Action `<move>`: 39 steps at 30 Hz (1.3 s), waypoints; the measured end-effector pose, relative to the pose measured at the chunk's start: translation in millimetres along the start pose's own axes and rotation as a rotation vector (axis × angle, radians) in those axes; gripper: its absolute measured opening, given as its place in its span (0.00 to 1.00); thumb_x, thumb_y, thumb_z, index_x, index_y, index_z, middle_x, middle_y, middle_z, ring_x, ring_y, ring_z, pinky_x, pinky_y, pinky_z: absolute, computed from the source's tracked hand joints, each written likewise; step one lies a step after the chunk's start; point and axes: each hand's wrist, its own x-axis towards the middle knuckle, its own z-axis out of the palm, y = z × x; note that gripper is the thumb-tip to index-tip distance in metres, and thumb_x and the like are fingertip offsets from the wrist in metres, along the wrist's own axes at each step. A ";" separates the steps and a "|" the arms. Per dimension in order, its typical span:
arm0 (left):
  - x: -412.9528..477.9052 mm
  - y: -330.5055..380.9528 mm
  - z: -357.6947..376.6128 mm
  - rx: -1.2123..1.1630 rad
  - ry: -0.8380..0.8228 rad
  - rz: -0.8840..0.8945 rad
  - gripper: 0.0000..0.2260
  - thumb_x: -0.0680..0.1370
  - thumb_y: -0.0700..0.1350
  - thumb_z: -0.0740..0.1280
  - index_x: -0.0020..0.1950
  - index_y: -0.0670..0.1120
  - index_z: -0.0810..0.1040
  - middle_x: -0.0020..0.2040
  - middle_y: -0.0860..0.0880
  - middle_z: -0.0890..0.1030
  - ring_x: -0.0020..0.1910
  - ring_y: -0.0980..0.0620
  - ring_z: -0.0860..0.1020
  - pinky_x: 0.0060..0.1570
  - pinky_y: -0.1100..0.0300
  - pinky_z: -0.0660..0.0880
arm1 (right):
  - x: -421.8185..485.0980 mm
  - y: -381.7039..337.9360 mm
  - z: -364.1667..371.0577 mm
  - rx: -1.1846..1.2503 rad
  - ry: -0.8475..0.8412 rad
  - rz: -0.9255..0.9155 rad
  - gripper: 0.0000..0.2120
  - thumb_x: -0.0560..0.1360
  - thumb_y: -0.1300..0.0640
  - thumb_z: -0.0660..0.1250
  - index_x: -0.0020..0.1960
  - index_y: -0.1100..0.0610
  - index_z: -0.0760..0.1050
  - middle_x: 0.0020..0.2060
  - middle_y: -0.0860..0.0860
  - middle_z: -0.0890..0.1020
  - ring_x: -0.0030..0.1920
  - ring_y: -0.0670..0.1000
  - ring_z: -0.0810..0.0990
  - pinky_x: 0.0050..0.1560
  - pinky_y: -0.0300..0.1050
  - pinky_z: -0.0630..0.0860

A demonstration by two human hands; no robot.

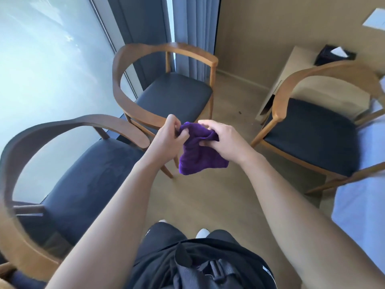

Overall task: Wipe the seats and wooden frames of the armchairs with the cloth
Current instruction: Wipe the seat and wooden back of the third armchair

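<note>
1. A purple cloth is held up in the air at the centre of the view, over the floor, in the open space between three armchairs. It is bunched at the top and hangs loose below the hands.
2. The left hand pinches the cloth's upper left edge, with its fingers curled in on the fabric.
3. The right hand grips the upper right part, with its fingers curled over the gathered fabric and the thumb underneath.
4. Both forearms are bare and reach forward from the bottom of the view.
5. The far armchair stands straight ahead, beyond the cloth. It has a dark padded seat and a curved wooden rail that forms the back and arms.
6. The left armchair is of the same design and is nearest the person. Its curved back is at the lower left.
7. The right armchair is also the same design and stands well apart from the hands.
8. A large bright window fills the upper left. A grey curtain hangs beside it, behind the far armchair.
9. The floor is pale and wood-toned.
10. Behind the right armchair is a pale side table with a dark tissue box on it.
11. White bedding lies along the right edge.
12. At the bottom are the person's dark clothing and two white shoe tips.
</note>
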 end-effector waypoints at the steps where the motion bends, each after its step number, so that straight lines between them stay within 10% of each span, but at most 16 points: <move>1: 8.0 3.5 1.3 -0.042 -0.002 -0.001 0.08 0.81 0.43 0.63 0.52 0.41 0.66 0.40 0.46 0.77 0.35 0.47 0.72 0.37 0.53 0.72 | 3.9 1.5 -6.4 0.035 0.007 0.040 0.25 0.74 0.53 0.75 0.69 0.49 0.72 0.55 0.46 0.81 0.55 0.47 0.79 0.58 0.44 0.74; 5: 44.6 12.8 6.7 -0.115 -0.107 -0.024 0.10 0.83 0.50 0.61 0.62 0.49 0.73 0.48 0.51 0.83 0.43 0.55 0.81 0.45 0.60 0.78 | 28.6 14.7 -26.1 0.081 0.136 0.090 0.18 0.72 0.49 0.76 0.57 0.51 0.74 0.47 0.45 0.82 0.48 0.44 0.79 0.47 0.39 0.74; 9: 96.6 4.8 11.6 -0.024 -0.276 -0.025 0.19 0.75 0.59 0.72 0.49 0.43 0.78 0.42 0.45 0.80 0.38 0.51 0.77 0.40 0.55 0.74 | 67.9 32.3 -47.9 0.082 0.195 0.098 0.14 0.70 0.49 0.79 0.48 0.53 0.78 0.39 0.42 0.81 0.41 0.38 0.77 0.40 0.30 0.69; 14: 174.9 -17.1 19.0 0.058 -0.412 0.125 0.13 0.73 0.46 0.77 0.55 0.43 0.80 0.65 0.54 0.76 0.61 0.56 0.75 0.60 0.59 0.73 | 135.9 61.9 -74.7 0.041 0.107 0.095 0.08 0.71 0.51 0.78 0.47 0.51 0.81 0.39 0.45 0.84 0.42 0.43 0.80 0.44 0.38 0.74; 17: 217.9 -17.8 21.5 -0.026 -0.470 0.011 0.10 0.74 0.47 0.75 0.54 0.47 0.80 0.51 0.48 0.83 0.51 0.49 0.81 0.55 0.49 0.78 | 180.0 71.0 -93.4 -0.008 0.009 0.120 0.08 0.71 0.49 0.77 0.49 0.48 0.83 0.41 0.44 0.84 0.45 0.45 0.81 0.47 0.42 0.77; 25: 315.5 -15.6 10.5 0.098 -0.237 -0.177 0.23 0.70 0.60 0.76 0.57 0.52 0.71 0.46 0.60 0.75 0.45 0.60 0.75 0.38 0.66 0.70 | 293.9 81.6 -139.0 -0.162 -0.049 0.097 0.12 0.69 0.44 0.78 0.44 0.49 0.79 0.39 0.45 0.82 0.42 0.46 0.80 0.41 0.46 0.78; 30: 361.2 -28.0 10.1 0.215 -0.228 -0.160 0.16 0.74 0.62 0.71 0.42 0.49 0.80 0.43 0.50 0.76 0.42 0.52 0.74 0.36 0.61 0.65 | 364.9 84.2 -155.7 -0.227 -0.188 0.026 0.13 0.71 0.43 0.76 0.44 0.49 0.77 0.42 0.45 0.79 0.44 0.44 0.77 0.41 0.39 0.74; 39: 404.7 -50.5 13.5 0.209 -0.111 -0.429 0.23 0.68 0.50 0.79 0.55 0.50 0.69 0.48 0.52 0.78 0.45 0.49 0.76 0.44 0.53 0.73 | 487.6 99.9 -154.9 -0.314 -0.509 -0.221 0.12 0.77 0.57 0.68 0.43 0.47 0.65 0.42 0.46 0.81 0.44 0.51 0.78 0.46 0.54 0.77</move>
